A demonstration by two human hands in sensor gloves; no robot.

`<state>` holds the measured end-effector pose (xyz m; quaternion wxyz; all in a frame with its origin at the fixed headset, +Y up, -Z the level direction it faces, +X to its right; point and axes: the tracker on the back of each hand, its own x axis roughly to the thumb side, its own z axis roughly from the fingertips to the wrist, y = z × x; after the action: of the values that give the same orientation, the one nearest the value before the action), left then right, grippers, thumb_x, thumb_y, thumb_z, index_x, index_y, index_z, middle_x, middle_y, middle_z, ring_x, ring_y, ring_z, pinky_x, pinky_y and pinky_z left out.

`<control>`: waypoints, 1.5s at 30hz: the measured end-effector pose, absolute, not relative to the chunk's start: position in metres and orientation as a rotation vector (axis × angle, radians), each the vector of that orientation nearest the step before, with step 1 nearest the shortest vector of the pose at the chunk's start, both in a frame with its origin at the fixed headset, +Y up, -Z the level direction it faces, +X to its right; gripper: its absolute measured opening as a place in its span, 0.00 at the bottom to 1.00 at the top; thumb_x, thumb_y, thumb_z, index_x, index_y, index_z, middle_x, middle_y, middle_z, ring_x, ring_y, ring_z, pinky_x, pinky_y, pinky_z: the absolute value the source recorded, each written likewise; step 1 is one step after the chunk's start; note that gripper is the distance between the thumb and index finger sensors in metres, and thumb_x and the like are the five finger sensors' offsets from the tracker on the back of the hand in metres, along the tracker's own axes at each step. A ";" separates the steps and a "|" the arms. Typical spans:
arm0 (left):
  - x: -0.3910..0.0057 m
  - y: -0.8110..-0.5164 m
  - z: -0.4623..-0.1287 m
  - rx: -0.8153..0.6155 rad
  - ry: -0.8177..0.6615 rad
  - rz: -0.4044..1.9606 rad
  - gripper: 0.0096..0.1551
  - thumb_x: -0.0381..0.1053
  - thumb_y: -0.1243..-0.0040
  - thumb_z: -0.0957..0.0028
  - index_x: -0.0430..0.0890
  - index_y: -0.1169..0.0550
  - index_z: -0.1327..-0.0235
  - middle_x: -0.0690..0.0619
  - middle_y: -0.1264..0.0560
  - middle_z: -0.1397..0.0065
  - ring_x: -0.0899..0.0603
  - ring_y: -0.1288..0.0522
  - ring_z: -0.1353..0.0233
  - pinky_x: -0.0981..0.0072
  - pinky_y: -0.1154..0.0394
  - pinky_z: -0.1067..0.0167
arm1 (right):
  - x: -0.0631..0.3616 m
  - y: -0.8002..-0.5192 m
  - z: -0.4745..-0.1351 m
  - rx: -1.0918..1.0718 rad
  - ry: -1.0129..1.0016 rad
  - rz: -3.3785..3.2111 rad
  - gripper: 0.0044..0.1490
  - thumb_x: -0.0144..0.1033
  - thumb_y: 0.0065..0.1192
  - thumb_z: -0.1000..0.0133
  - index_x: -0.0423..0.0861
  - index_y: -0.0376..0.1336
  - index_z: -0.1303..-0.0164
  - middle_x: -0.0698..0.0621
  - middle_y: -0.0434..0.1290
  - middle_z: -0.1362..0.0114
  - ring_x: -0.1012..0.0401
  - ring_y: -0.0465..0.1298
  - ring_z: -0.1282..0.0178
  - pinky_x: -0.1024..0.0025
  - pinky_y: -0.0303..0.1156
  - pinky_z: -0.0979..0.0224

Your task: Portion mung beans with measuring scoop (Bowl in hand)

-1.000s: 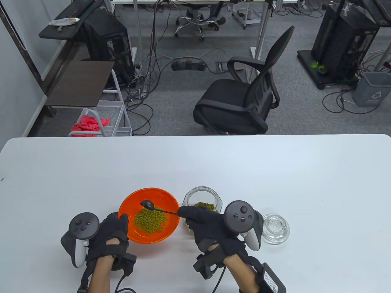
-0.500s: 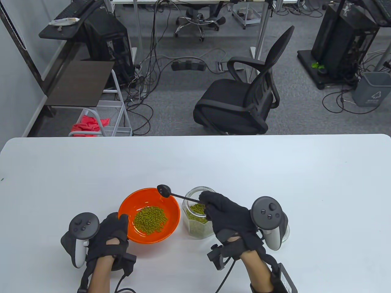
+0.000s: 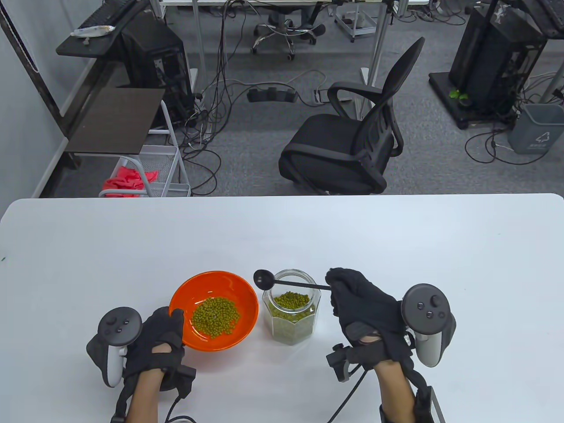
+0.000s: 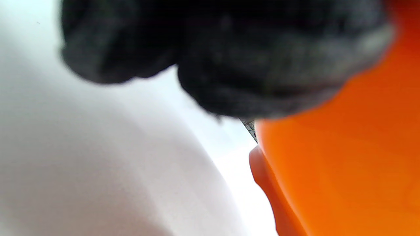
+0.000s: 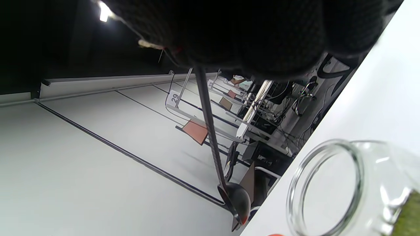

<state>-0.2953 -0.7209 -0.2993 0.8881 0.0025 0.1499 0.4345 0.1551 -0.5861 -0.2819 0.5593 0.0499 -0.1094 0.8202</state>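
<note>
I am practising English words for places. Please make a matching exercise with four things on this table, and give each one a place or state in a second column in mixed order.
Things:
1. bowl
2. jar
3. scoop
4. left hand

Places or states:
a. held in the air above the jar's rim
b. stands open, between the bowl and the right hand
c. grips the bowl's rim
d. orange, with a heap of beans in it

Pairs: 1-d, 2-b, 3-a, 4-c
</note>
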 end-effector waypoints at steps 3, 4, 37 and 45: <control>-0.296 -0.721 -0.299 0.005 0.313 0.904 0.29 0.62 0.43 0.44 0.41 0.21 0.42 0.63 0.15 0.72 0.64 0.15 0.84 0.78 0.14 0.83 | 0.159 -0.580 -0.277 0.106 -0.288 2.008 0.24 0.33 0.64 0.47 0.39 0.71 0.43 0.39 0.78 0.54 0.51 0.81 0.63 0.40 0.73 0.46; -0.296 -0.721 -0.299 0.005 0.313 0.903 0.29 0.62 0.43 0.44 0.41 0.21 0.42 0.63 0.15 0.72 0.64 0.15 0.84 0.78 0.14 0.83 | 0.159 -0.579 -0.276 0.102 -0.302 2.029 0.24 0.33 0.64 0.47 0.39 0.71 0.43 0.39 0.78 0.54 0.51 0.81 0.63 0.40 0.73 0.46; -0.298 -0.720 -0.299 0.008 0.316 0.904 0.29 0.62 0.43 0.43 0.41 0.21 0.42 0.63 0.15 0.72 0.64 0.15 0.84 0.78 0.14 0.83 | 0.084 -0.618 -0.335 0.144 -0.010 2.609 0.23 0.33 0.61 0.48 0.40 0.71 0.45 0.40 0.78 0.56 0.53 0.80 0.65 0.41 0.74 0.47; -0.297 -0.720 -0.300 0.004 0.310 0.905 0.29 0.62 0.43 0.43 0.41 0.21 0.42 0.63 0.15 0.72 0.64 0.15 0.84 0.78 0.14 0.83 | 0.112 -0.635 -0.346 -0.008 0.126 2.282 0.23 0.34 0.59 0.48 0.38 0.71 0.47 0.40 0.79 0.59 0.55 0.81 0.69 0.43 0.76 0.52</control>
<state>-0.2971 -0.7204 -0.2996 0.8878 0.0021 0.1490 0.4353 0.1118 -0.6349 -0.3459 0.4153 -0.0032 0.0501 0.9083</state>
